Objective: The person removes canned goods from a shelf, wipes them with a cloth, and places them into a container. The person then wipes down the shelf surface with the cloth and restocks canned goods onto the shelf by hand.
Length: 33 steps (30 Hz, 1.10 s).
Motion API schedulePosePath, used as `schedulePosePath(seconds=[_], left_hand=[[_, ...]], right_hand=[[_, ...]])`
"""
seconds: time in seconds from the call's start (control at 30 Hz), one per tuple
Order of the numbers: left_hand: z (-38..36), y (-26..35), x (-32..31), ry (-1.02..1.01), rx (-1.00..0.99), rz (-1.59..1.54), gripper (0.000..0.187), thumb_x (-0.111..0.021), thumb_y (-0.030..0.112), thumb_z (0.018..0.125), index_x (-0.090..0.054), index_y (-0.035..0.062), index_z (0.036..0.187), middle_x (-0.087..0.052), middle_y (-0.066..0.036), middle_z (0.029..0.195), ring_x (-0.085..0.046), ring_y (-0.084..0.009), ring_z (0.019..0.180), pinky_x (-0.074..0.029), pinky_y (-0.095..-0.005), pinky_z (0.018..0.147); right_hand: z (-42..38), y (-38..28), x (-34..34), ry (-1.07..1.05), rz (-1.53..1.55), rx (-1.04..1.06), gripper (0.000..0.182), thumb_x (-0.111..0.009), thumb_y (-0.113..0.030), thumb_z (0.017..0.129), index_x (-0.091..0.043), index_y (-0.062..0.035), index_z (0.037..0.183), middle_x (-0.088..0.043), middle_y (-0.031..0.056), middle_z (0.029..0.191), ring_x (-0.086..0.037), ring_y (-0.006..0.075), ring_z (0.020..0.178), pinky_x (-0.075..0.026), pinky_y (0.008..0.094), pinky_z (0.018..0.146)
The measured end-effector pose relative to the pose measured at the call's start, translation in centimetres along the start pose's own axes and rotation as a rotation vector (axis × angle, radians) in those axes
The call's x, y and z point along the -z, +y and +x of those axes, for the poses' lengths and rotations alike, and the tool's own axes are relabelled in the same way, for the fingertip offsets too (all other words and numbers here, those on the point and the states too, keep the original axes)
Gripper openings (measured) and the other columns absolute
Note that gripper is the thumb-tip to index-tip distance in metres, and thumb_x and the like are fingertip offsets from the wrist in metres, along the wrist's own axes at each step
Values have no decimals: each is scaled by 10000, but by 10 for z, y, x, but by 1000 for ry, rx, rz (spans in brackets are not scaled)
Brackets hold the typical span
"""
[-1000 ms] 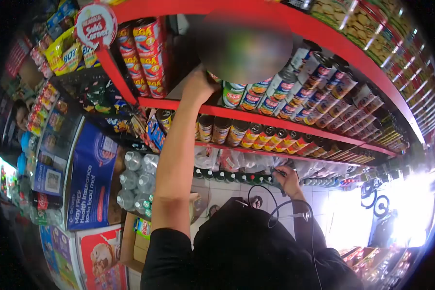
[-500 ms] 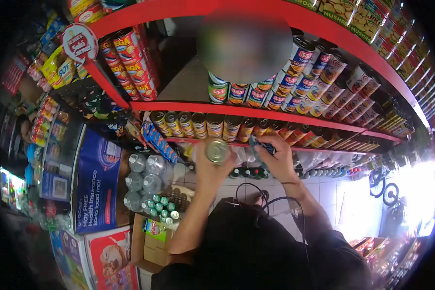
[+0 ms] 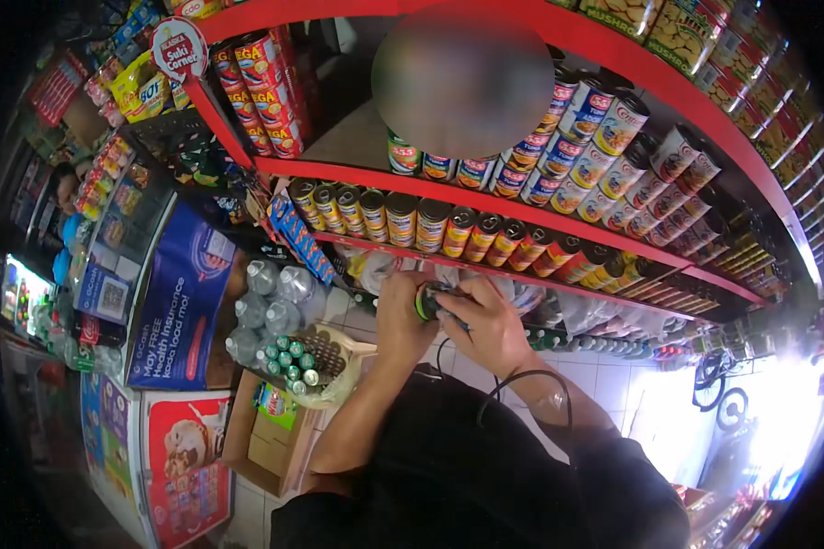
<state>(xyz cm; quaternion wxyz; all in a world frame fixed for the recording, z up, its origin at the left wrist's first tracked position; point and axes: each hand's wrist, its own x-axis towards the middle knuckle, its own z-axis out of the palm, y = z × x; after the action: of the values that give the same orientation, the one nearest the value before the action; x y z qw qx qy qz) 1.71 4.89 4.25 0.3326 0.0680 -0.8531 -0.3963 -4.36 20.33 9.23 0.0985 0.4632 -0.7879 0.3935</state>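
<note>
My left hand (image 3: pixel 401 309) is wrapped around a can (image 3: pixel 422 304), tilted so that a green band shows beside my fingers. My right hand (image 3: pixel 490 322) is closed against the can's end, pinching a dark bluish piece that looks like cloth (image 3: pixel 456 320); most of it is hidden by the fingers. Both hands meet in front of the lower shelf, where a row of yellow and red cans (image 3: pixel 463 233) stands. Above that row, stacked tuna cans (image 3: pixel 558 156) fill the red-edged shelf.
Red stacked cans (image 3: pixel 270 91) stand at the upper left. Bottle packs (image 3: pixel 282 316), a basket (image 3: pixel 357 350) with green-topped bottles, and a cardboard box (image 3: pixel 264 457) sit low on the left. A black cable (image 3: pixel 531 373) loops over my right forearm. Bagged goods (image 3: pixel 604 316) lie beneath the shelf.
My right hand has come left onto the can, bringing the dark piece against it. The can has turned in my left hand, so its lid no longer faces me. The view has shifted slightly.
</note>
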Motion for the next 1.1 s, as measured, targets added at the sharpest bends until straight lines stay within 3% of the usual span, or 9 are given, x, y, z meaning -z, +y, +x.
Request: schedulePosePath(seconds=[0.17,0.3,0.4,0.67,0.8,0.9,1.0,1.1], left_hand=[[-13,15,-28,15,-60,5,479,-778,-51,621,-586,61,1045,-622,-148,1021,-575,-392,983,-461,-470,823],[-19,16,-36,-28,-164,57,407,-780,-18,673,-597,64,1028,-635,-137,997,-593,-383,935,-467,-481,795],[-26,22,-51,-6,-127,-5,386,-771,-11,681,-607,69,1021,-640,-129,985,-601,-381,926,-472,-486,796],[-2,17,-52,-115,-217,-58,498,-768,-66,620,-600,76,1066,-632,-141,1029,-600,-396,984,-478,-473,878],[-2,-6,-39,-113,-164,-42,497,-771,-80,611,-628,89,1056,-638,-118,1037,-603,-388,981,-484,-480,840],[-1,-16,-31,-140,-112,-56,505,-781,-63,627,-611,82,1080,-643,-138,1027,-604,-382,1005,-479,-469,889],[5,-21,-22,-175,-83,-82,504,-790,-53,633,-609,76,1086,-648,-137,1033,-602,-386,1004,-480,-467,883],[6,-20,-19,-152,-34,-80,497,-786,-53,639,-604,73,1084,-652,-137,1044,-599,-393,1003,-481,-472,875]], right_hand=[[-34,13,22,-18,-33,-82,318,-772,-85,788,-742,-67,1104,-589,121,1006,-628,321,945,-552,424,817],[-54,21,25,-11,104,-157,338,-762,-69,777,-738,-68,1114,-591,126,992,-628,325,940,-549,416,813],[-65,24,32,-46,104,-131,321,-751,-20,750,-738,-51,1069,-601,133,969,-632,319,892,-538,394,779],[-57,18,27,69,24,-195,325,-761,-34,775,-725,-59,1098,-602,138,1004,-640,340,909,-540,418,796],[-40,15,18,-84,173,-245,300,-760,-50,794,-710,-52,1091,-626,146,985,-647,350,899,-540,420,791],[-31,23,12,-201,247,-260,241,-774,-64,804,-719,-44,1038,-645,141,946,-654,338,902,-542,396,799],[-21,18,1,70,138,-295,260,-779,-59,791,-720,-33,1043,-650,144,983,-657,343,919,-538,397,790],[-18,14,-19,108,-18,-214,279,-780,-49,780,-723,-26,1052,-631,145,1000,-646,338,918,-530,404,778]])
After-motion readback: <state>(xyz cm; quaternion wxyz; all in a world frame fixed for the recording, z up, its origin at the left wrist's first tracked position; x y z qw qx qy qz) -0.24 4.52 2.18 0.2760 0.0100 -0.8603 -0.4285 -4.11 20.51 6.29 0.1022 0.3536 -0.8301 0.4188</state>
